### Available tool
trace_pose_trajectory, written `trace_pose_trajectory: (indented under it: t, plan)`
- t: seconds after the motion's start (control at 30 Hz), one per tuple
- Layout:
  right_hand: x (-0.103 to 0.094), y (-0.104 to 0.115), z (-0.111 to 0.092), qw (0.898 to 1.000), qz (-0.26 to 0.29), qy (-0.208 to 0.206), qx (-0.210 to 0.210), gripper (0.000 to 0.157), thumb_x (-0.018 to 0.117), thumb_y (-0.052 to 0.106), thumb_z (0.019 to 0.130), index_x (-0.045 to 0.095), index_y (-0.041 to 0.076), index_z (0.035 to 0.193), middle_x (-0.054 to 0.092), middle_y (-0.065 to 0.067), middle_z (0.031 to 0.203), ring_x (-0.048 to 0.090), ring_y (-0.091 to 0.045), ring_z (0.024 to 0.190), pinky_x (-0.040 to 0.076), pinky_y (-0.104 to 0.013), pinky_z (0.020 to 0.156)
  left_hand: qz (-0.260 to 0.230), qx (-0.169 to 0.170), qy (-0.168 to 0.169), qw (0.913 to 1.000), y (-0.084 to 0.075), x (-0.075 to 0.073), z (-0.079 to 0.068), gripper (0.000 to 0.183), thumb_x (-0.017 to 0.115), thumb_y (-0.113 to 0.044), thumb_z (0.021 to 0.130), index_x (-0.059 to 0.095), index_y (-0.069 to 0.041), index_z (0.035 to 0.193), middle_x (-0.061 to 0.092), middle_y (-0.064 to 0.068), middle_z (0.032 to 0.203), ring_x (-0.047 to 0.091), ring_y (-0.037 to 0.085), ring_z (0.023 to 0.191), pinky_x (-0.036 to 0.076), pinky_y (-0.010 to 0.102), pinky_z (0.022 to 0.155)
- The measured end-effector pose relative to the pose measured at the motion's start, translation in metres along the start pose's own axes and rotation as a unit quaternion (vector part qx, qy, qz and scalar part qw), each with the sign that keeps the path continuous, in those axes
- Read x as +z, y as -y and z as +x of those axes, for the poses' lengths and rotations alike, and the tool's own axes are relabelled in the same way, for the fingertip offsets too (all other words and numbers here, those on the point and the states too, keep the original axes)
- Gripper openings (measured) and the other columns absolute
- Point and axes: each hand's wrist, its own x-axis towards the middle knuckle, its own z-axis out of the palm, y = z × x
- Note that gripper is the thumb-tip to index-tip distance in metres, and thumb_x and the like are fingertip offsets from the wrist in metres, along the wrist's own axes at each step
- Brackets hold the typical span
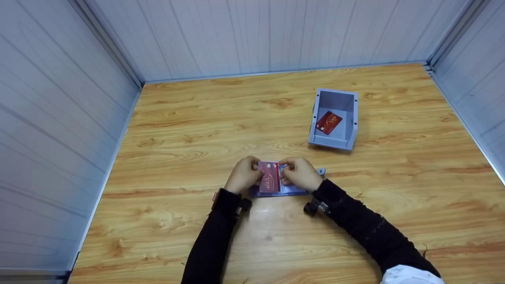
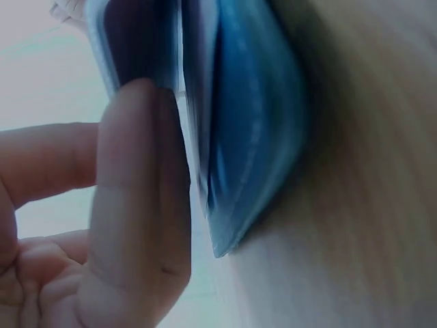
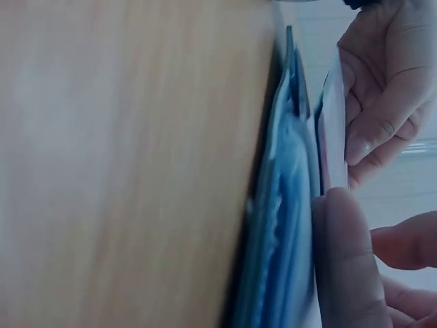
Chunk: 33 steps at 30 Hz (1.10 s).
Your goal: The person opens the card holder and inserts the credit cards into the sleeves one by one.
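Observation:
A blue card holder (image 1: 290, 192) with clear plastic pages lies spread on the table. A red VIP card (image 1: 269, 179) sits over its left half, with a glossy clear layer across it. My left hand (image 1: 244, 174) grips the card's left side, thumb on top. My right hand (image 1: 302, 173) pinches a clear page beside the card's right edge, fingers curled. In the left wrist view, the blue cover (image 2: 256, 130) stands out behind the left fingers. The right wrist view shows layered pages (image 3: 290, 205) edge-on, with both hands at them.
Beyond the hands, at the back right, stands a grey bin (image 1: 347, 128) with another red VIP card (image 1: 328, 123) inside. A small round-ended strap (image 1: 321, 171) pokes out by the right hand. Pale panel walls (image 1: 252, 35) enclose the wooden table (image 1: 189, 130).

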Motion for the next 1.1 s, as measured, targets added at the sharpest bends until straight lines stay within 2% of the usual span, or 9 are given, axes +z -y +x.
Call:
trace_pose_trajectory:
  t: [0.1, 0.2, 0.33, 0.43, 0.53, 0.7, 0.93, 1.1]
  plan:
    - [-0.005, -0.001, -0.002, 0.995, -0.091, -0.022, -0.045, 0.029, 0.055, 0.003, 0.089, 0.065, -0.004, 0.116, 0.066, -0.008, 0.081, 0.060, -0.006, 0.059, 0.051, -0.020, 0.053, 0.015, 0.006, -0.002, 0.9999, 0.000, 0.000, -0.002, 0.038, 0.057, 0.004, 0.084, 0.055, 0.009, 0.122, 0.051, 0.002, 0.081, 0.058, 0.013, 0.061, 0.058, 0.027, 0.057]
    - [-0.013, -0.002, -0.004, 0.979, -0.178, -0.047, -0.083, 0.020, 0.062, 0.008, 0.087, 0.070, 0.001, 0.103, 0.068, -0.007, 0.083, 0.057, -0.005, 0.060, 0.046, -0.021, 0.057, 0.056, 0.028, -0.015, 0.9980, -0.001, -0.001, -0.003, 0.041, 0.056, 0.003, 0.082, 0.055, 0.007, 0.123, 0.054, 0.003, 0.080, 0.055, 0.011, 0.059, 0.053, 0.024, 0.055]
    - [-0.022, -0.003, -0.005, 0.969, -0.223, -0.049, -0.094, 0.013, 0.066, 0.011, 0.086, 0.072, 0.004, 0.095, 0.069, -0.007, 0.084, 0.057, -0.007, 0.068, 0.046, -0.024, 0.067, 0.114, 0.050, -0.034, 0.9916, -0.001, 0.000, -0.003, 0.045, 0.058, 0.001, 0.082, 0.056, 0.005, 0.126, 0.060, 0.004, 0.083, 0.053, 0.013, 0.066, 0.047, 0.024, 0.061]
    - [-0.024, -0.004, -0.005, 0.970, -0.221, -0.040, -0.089, 0.012, 0.066, 0.011, 0.086, 0.072, 0.004, 0.094, 0.068, -0.005, 0.081, 0.056, -0.007, 0.067, 0.047, -0.025, 0.067, 0.135, 0.052, -0.038, 0.9888, -0.001, 0.001, -0.003, 0.047, 0.060, 0.000, 0.080, 0.057, 0.005, 0.127, 0.064, 0.009, 0.090, 0.057, 0.019, 0.078, 0.052, 0.032, 0.073]
    - [-0.026, -0.006, -0.004, 0.974, -0.209, -0.034, -0.086, 0.012, 0.066, 0.010, 0.086, 0.072, 0.003, 0.093, 0.067, -0.004, 0.077, 0.054, -0.005, 0.063, 0.046, -0.023, 0.064, 0.150, 0.058, -0.044, 0.9859, -0.002, 0.003, -0.004, 0.050, 0.063, 0.000, 0.076, 0.057, 0.007, 0.126, 0.067, 0.016, 0.099, 0.061, 0.027, 0.092, 0.052, 0.041, 0.089]
    - [-0.030, -0.010, -0.003, 0.979, -0.186, -0.026, -0.085, 0.013, 0.065, 0.007, 0.086, 0.072, -0.001, 0.093, 0.066, -0.006, 0.077, 0.054, -0.004, 0.062, 0.047, -0.020, 0.061, 0.175, 0.077, -0.050, 0.9803, -0.002, 0.004, -0.007, 0.052, 0.065, -0.002, 0.073, 0.058, 0.010, 0.123, 0.063, 0.024, 0.113, 0.060, 0.034, 0.108, 0.048, 0.045, 0.100]
    - [-0.031, -0.011, -0.002, 0.986, -0.157, -0.021, -0.056, 0.014, 0.064, 0.007, 0.088, 0.071, -0.003, 0.094, 0.068, -0.009, 0.083, 0.057, -0.004, 0.063, 0.051, -0.020, 0.060, 0.213, 0.070, -0.062, 0.9725, -0.005, 0.009, -0.010, 0.050, 0.067, -0.003, 0.074, 0.060, 0.005, 0.122, 0.057, 0.020, 0.107, 0.059, 0.031, 0.092, 0.052, 0.043, 0.088]
    - [-0.032, -0.010, -0.002, 0.989, -0.141, -0.019, -0.044, 0.014, 0.063, 0.007, 0.089, 0.071, -0.004, 0.094, 0.067, -0.006, 0.080, 0.057, -0.004, 0.061, 0.051, -0.019, 0.059, 0.251, 0.088, -0.076, 0.9610, -0.010, 0.015, -0.018, 0.056, 0.076, -0.011, 0.072, 0.061, 0.000, 0.125, 0.053, 0.017, 0.111, 0.053, 0.031, 0.097, 0.051, 0.044, 0.083]
